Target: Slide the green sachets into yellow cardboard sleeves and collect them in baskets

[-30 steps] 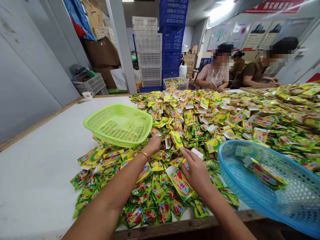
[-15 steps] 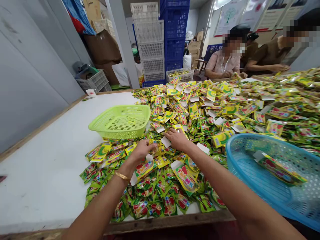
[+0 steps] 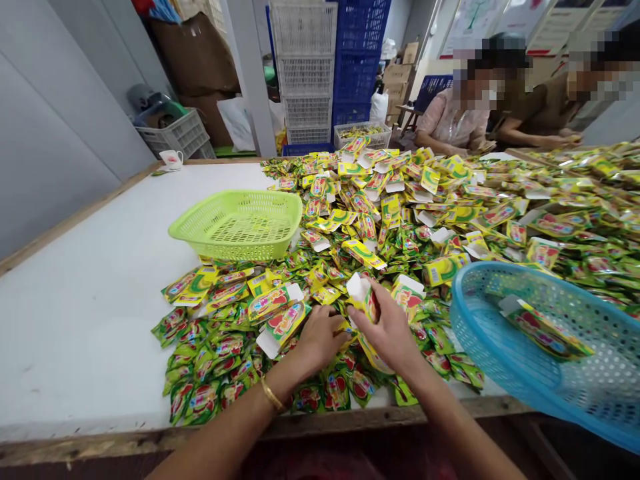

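Observation:
My right hand (image 3: 389, 328) is closed around a small yellow and green candy box (image 3: 369, 300), its white end flap tipped up. Just left of it, my left hand (image 3: 320, 339) reaches down into the pile with curled fingers; what lies under them is mostly hidden. Green foil packets (image 3: 203, 397) with red fruit pictures spread beneath both hands. Two printed boxes, one a flat carton (image 3: 285, 325) with a white flap, lie left of my left hand. Another box (image 3: 407, 297) rests right of my right hand.
A lime green basket (image 3: 240, 251) stands on the white table (image 3: 90, 320) at left. At right, a blue basket (image 3: 467, 327) holds one box (image 3: 545, 327). Heaped boxes and packets cover the far side. Two people (image 3: 450, 123) sit beyond; stacked crates (image 3: 307, 87) stand behind.
My right hand has drawn back towards me and now grips a box with its flap up. My left hand has moved right and nearer, down among the packets. The view has shifted slightly.

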The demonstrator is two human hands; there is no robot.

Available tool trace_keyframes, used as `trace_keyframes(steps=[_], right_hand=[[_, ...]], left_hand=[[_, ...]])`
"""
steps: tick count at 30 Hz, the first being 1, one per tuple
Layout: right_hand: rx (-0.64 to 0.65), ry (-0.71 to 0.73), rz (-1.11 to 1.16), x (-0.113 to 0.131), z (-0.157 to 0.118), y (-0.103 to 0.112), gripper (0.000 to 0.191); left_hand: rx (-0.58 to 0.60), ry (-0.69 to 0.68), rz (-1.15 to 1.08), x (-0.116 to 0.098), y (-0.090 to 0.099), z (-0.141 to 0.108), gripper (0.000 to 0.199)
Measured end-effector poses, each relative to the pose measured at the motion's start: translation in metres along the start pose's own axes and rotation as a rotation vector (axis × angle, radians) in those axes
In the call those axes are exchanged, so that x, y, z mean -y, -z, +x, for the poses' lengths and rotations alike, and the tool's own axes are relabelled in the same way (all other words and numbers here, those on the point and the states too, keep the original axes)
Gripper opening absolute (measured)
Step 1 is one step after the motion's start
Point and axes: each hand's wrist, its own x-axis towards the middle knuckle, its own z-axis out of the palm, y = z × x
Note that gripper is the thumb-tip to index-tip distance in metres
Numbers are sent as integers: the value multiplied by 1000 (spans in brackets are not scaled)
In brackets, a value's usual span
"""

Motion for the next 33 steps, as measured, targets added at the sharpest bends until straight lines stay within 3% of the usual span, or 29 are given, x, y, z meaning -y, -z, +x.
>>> trace_keyframes(steps=[3,7,10,12,15,17,20,22,26,33], right_hand=[[-31,-60,-45,-17,-25,-8,58],[-55,66,-238,-32,-36,-1,65],[-41,224,-480,-33,-39,4,70],[-16,306,-586,-30,-40,1,70],[20,388,-629,-21,-40,-11,62],[19,421,-604,-15,-39,-21,58],[-13,406,-559,-8,-39,-29,59],[-21,380,-560,-7,-39,-29,58],[-12,407,-598,-9,-42,-28,59],[-8,526,-683,-27,-36,-57,89]], left_hand=[[90,-55,104,-3,0,10,16],[-62,-35,67,0,7,-1,9],[-307,118,-224,10,23,-14,9],[-453,227,-501,14,36,-19,20],[-478,204,-817,8,49,-19,46],[-495,132,-787,0,48,-16,41],[-569,90,-562,-10,40,-11,23],[-523,85,-497,-11,38,-10,22],[-282,81,-484,-1,47,-12,31],[-55,-50,-259,29,54,4,30]])
